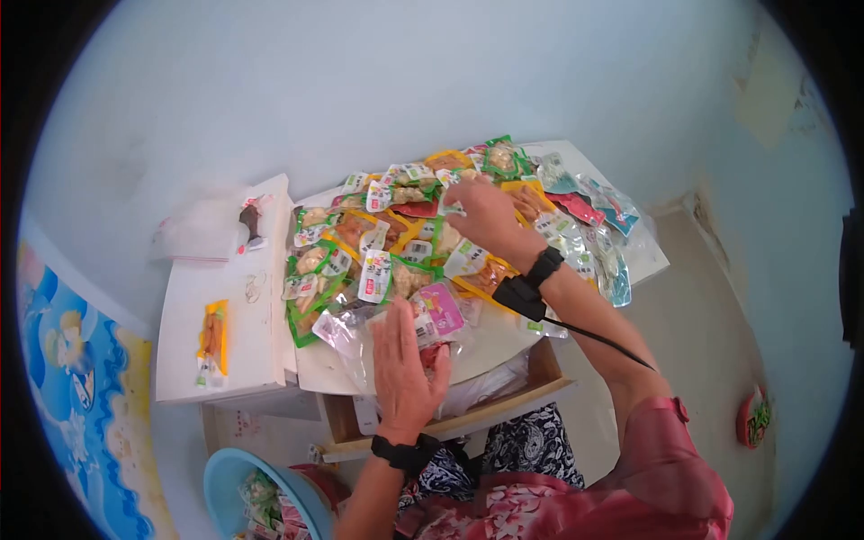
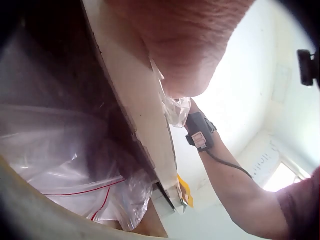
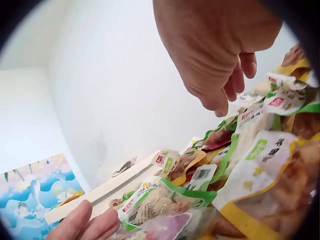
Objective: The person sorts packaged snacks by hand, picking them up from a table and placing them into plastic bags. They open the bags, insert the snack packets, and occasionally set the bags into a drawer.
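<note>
My left hand (image 1: 407, 369) lies with straight fingers on a clear plastic bag with a pink label (image 1: 438, 309), at the front edge of the white table. In the left wrist view the heel of this hand (image 2: 185, 45) hangs over the table edge. My right hand (image 1: 490, 214) reaches over the pile of sealed food packets (image 1: 409, 279), its fingers pointing down. The right wrist view shows those fingers loosely bent just above the packets, holding nothing. Closest below are a yellow-edged packet (image 3: 257, 170) and a green-edged packet (image 3: 165, 200).
An open drawer (image 1: 486, 396) under the table contains clear plastic bags (image 2: 65, 155). To the left, a white side surface (image 1: 184, 324) bears a yellow packet (image 1: 213, 337) and a dark item in clear wrap (image 1: 250, 225). A blue tub (image 1: 216, 486) with packets stands on the floor.
</note>
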`<action>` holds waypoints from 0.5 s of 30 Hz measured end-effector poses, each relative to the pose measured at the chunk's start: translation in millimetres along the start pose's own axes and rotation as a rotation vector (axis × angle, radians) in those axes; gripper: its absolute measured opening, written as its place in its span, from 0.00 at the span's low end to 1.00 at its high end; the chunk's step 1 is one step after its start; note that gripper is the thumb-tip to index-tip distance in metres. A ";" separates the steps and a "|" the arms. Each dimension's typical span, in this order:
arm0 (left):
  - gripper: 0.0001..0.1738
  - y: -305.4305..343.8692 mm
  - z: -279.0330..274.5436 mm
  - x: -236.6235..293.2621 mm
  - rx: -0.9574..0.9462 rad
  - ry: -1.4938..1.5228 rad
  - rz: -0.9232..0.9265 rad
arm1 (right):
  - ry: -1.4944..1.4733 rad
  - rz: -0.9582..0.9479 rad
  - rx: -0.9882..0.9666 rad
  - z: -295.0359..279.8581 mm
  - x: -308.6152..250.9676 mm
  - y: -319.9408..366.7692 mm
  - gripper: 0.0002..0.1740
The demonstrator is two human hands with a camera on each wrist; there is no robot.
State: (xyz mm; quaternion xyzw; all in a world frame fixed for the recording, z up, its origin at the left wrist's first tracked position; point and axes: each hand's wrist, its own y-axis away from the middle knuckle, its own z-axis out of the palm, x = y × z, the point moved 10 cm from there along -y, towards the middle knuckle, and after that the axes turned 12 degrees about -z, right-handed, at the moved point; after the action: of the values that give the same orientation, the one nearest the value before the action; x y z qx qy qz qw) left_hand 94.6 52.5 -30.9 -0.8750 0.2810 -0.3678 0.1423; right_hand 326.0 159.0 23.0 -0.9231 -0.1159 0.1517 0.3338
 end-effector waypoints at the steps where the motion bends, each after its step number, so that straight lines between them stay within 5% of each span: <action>1: 0.47 0.1 0.2 0.7 0.002 -0.024 0.014 | -0.014 -0.008 -0.016 10.0 -2.4 -4.4 0.07; 11: 0.42 -1.3 1.2 0.9 -0.016 -0.047 0.034 | 0.289 -0.078 -0.234 63.1 -19.9 -37.9 0.09; 15: 0.40 -2.7 2.8 0.8 -0.041 -0.060 0.018 | 0.300 -0.169 -0.212 60.3 -26.3 -52.6 0.29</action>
State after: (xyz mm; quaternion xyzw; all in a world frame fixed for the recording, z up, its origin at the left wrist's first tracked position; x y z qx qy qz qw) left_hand 98.2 54.3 -31.1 -0.8858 0.2919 -0.3342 0.1360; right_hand 274.1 225.3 18.5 -0.9523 -0.1573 -0.0289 0.2599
